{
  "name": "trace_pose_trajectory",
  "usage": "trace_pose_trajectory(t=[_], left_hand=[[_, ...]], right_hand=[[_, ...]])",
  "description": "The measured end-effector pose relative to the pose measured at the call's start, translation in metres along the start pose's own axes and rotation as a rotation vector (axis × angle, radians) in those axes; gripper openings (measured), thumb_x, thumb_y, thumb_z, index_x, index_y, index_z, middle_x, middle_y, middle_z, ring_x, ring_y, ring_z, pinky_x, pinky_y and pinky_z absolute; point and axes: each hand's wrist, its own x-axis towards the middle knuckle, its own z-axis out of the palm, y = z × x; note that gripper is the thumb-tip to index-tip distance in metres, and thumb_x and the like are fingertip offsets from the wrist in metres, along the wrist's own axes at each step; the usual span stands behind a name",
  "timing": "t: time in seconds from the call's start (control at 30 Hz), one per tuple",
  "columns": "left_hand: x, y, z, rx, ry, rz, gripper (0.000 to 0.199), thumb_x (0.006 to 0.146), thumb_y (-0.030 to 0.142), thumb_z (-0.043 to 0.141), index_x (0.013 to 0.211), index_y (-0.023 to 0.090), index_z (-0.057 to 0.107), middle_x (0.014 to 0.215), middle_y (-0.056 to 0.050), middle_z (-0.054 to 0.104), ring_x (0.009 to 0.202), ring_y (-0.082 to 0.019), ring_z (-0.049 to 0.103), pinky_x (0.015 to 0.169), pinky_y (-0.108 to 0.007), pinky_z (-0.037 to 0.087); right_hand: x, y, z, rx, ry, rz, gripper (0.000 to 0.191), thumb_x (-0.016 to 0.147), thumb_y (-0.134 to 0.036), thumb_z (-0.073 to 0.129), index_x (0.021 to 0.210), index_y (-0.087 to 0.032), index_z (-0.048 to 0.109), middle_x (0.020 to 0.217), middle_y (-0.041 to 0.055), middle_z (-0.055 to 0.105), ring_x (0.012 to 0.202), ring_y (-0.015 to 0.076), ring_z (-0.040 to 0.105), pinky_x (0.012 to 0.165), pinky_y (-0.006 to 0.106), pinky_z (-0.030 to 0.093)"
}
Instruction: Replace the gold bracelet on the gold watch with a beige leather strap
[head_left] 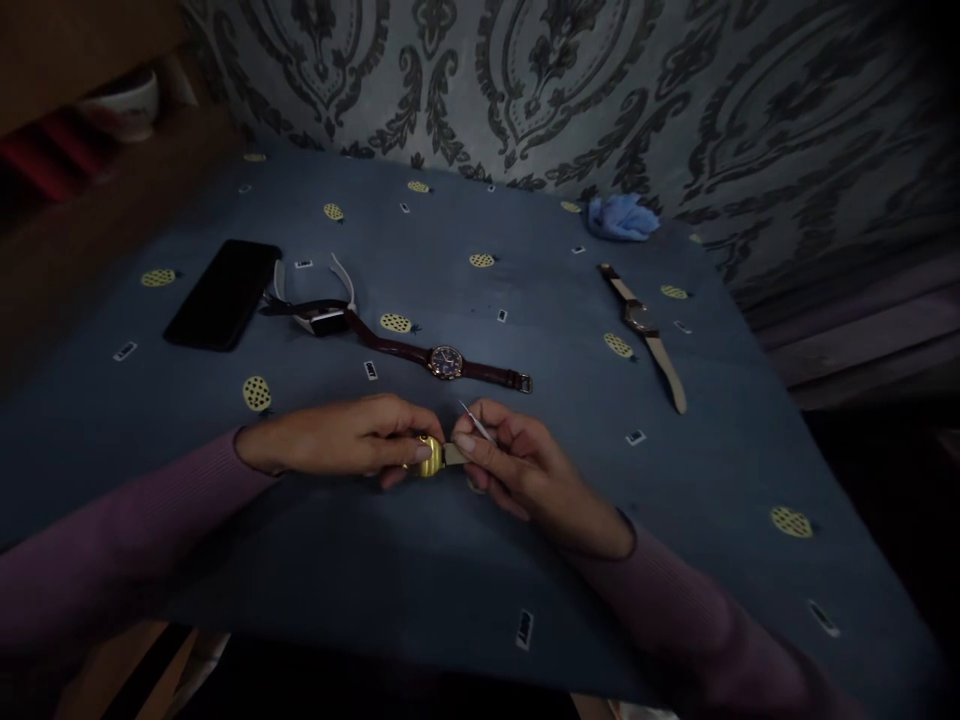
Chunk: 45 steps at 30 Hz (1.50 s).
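Note:
Low over the front half of the table, a gold-coloured watch is gripped by its case in my left hand, fingers closed round it. My right hand pinches a thin pointed metal tool, tip up and to the left, and its fingers also touch the pale watch strap beside the case. Much of the watch is hidden by my fingers. Just beyond my hands lies a watch with a brown leather strap, dial up.
A black smartphone and a white-strapped smartwatch lie at the left. Towards the right is another watch with its strap spread out, and a crumpled blue cloth or glove is near the wall. A patterned cloth covers the table.

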Motion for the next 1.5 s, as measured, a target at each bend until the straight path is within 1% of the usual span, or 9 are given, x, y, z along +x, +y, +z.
trace_pose_trajectory(t=[0.17,0.3,0.5,0.83,1.03,1.23,1.33,1.43,1.5], left_hand=[[0.001,0.002,0.002,-0.028,0.006,0.000,0.029,0.099,0.035,0.039,0.094,0.014,0.058,0.060,0.006,0.042,0.055,-0.009,0.040,0.057,-0.022,0.035],[0.002,0.000,0.005,-0.061,0.035,-0.008,0.029,0.099,0.038,0.040,0.091,0.015,0.056,0.063,0.006,0.043,0.055,-0.008,0.040,0.055,-0.021,0.035],[0.005,-0.003,0.013,-0.143,0.085,-0.040,0.033,0.097,0.046,0.043,0.083,0.017,0.050,0.068,0.006,0.042,0.052,-0.006,0.036,0.047,-0.019,0.031],[0.005,0.005,0.017,-0.087,0.114,-0.004,0.034,0.097,0.044,0.044,0.098,0.015,0.061,0.069,0.005,0.043,0.057,-0.008,0.037,0.051,-0.020,0.033],[0.008,0.004,0.021,-0.056,0.191,0.018,0.035,0.097,0.043,0.044,0.088,0.014,0.061,0.067,0.005,0.040,0.058,-0.008,0.035,0.053,-0.021,0.032],[0.010,0.001,0.023,-0.088,0.225,0.031,0.034,0.096,0.042,0.045,0.078,0.015,0.054,0.065,0.006,0.038,0.057,-0.008,0.033,0.053,-0.020,0.030],[0.010,0.000,0.023,-0.106,0.234,0.038,0.030,0.095,0.037,0.047,0.075,0.015,0.053,0.064,0.006,0.037,0.056,-0.008,0.031,0.052,-0.020,0.029],[0.008,0.001,0.022,-0.116,0.255,0.024,0.023,0.093,0.030,0.048,0.075,0.016,0.052,0.062,0.007,0.034,0.054,-0.008,0.029,0.050,-0.020,0.027],[0.007,0.001,0.021,-0.122,0.279,0.005,0.024,0.091,0.028,0.048,0.071,0.016,0.048,0.060,0.007,0.033,0.053,-0.007,0.028,0.048,-0.020,0.025]], right_hand=[[0.001,-0.001,-0.002,-0.002,-0.016,-0.018,0.019,0.088,-0.035,0.061,0.085,-0.020,0.050,0.056,-0.0091,0.045,0.039,0.0036,0.030,0.034,0.012,0.022],[0.000,0.000,-0.002,-0.003,-0.012,-0.031,0.020,0.088,-0.036,0.062,0.086,-0.021,0.050,0.055,-0.0089,0.046,0.039,0.0040,0.030,0.034,0.013,0.022],[0.000,0.003,0.000,0.025,-0.042,-0.063,0.022,0.088,-0.037,0.062,0.086,-0.021,0.048,0.056,-0.0092,0.045,0.040,0.0040,0.030,0.034,0.014,0.022],[-0.001,0.000,0.003,0.025,-0.064,-0.058,0.022,0.089,-0.038,0.059,0.086,-0.021,0.046,0.056,-0.0097,0.045,0.038,0.0031,0.029,0.033,0.013,0.021],[0.000,0.002,0.004,0.047,-0.057,-0.107,0.021,0.091,-0.037,0.059,0.086,-0.022,0.046,0.058,-0.0098,0.045,0.037,0.0031,0.031,0.033,0.014,0.023],[0.000,0.000,0.004,0.010,-0.060,-0.143,0.021,0.093,-0.038,0.056,0.087,-0.022,0.044,0.057,-0.0104,0.046,0.035,0.0022,0.031,0.031,0.013,0.024],[0.002,-0.001,0.003,-0.050,-0.063,-0.176,0.021,0.095,-0.039,0.052,0.088,-0.022,0.043,0.059,-0.0092,0.050,0.031,0.0019,0.034,0.030,0.015,0.024],[-0.001,-0.002,0.003,-0.172,0.000,-0.247,0.020,0.098,-0.037,0.046,0.085,-0.022,0.044,0.057,-0.0091,0.048,0.031,0.0033,0.037,0.033,0.018,0.028],[-0.006,-0.005,0.004,-0.300,0.128,-0.328,0.019,0.099,-0.034,0.044,0.085,-0.022,0.048,0.052,-0.0096,0.041,0.034,0.0060,0.039,0.039,0.021,0.035]])
